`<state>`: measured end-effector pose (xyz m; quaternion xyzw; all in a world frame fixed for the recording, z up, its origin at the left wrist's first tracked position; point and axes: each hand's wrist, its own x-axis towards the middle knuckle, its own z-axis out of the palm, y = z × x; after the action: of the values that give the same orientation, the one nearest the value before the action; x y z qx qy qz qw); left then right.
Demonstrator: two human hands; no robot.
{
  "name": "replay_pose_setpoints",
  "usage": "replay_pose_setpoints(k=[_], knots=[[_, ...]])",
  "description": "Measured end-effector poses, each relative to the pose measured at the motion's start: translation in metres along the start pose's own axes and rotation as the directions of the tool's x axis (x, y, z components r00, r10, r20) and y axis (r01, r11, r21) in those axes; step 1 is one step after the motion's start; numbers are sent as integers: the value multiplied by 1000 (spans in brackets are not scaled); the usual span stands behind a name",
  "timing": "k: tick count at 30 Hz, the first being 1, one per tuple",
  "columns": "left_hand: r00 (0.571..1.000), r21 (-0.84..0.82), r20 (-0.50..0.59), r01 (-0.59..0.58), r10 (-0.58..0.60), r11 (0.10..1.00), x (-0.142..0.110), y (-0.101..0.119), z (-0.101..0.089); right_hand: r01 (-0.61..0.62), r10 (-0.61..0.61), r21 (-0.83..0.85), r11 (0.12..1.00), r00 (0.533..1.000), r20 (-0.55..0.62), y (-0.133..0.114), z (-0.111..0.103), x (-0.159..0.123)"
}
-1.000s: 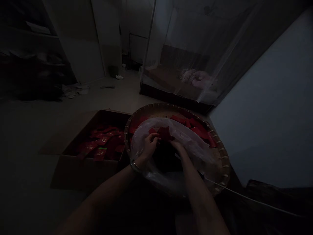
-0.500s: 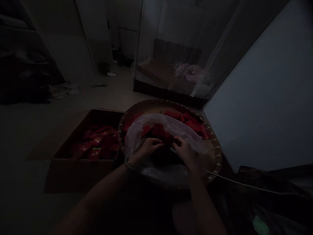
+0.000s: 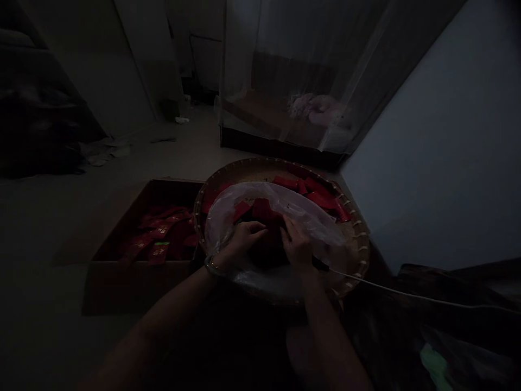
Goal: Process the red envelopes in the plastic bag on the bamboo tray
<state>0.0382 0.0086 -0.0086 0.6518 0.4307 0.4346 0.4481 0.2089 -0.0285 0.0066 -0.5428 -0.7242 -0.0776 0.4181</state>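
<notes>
The scene is very dark. My left hand [image 3: 246,237] has thumb and fingers pinched together over the front of a round woven tray [image 3: 201,209]. Facing it, my right hand [image 3: 296,243] has bent fingers at the right edge of a red packet [image 3: 265,209]. What either hand pinches is too dark to make out. Under and around both hands spreads a crumpled clear plastic sheet or bag [image 3: 217,209]. A white cord [image 3: 391,289] runs from the right to a dark object [image 3: 321,264] beside my right wrist.
More red packets [image 3: 321,200] lie at the tray's far right. Left of the tray, an open cardboard box [image 3: 134,288] holds several red packets [image 3: 160,231] with pale markings. Behind stands a netted bed [image 3: 280,142]; a pale wall [image 3: 439,141] rises at right.
My right hand has shifted slightly left and up along the red packet, and the dark object by its wrist now shows. The left hand stays pinched. The whole view has shifted a little.
</notes>
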Motion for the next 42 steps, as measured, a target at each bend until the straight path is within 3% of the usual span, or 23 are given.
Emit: replay_pose_setpoints(k=[6, 12, 24, 33, 37, 42], knots=[[1000, -10, 3, -17, 17, 1000, -1, 0, -1, 29, -30, -40, 999, 999, -21, 0, 0, -2], [999, -61, 52, -7, 11, 998, -2, 2, -1, -22, 16, -59, 998, 995, -103, -2, -2, -6], [999, -31, 35, -35, 36, 999, -5, 9, -1, -18, 6, -75, 997, 987, -160, -4, -4, -2], [998, 20, -26, -52, 53, 998, -4, 12, -3, 14, -14, 11, 1000, 996, -84, -4, -6, -2], [998, 10, -11, -63, 63, 998, -2, 8, -2, -45, 49, 40, 998, 992, -113, -5, -4, -2], [996, 15, 65, -67, 66, 998, -5, 6, -2, -220, 222, 156, 963, 975, 4, 2, -2, -3]])
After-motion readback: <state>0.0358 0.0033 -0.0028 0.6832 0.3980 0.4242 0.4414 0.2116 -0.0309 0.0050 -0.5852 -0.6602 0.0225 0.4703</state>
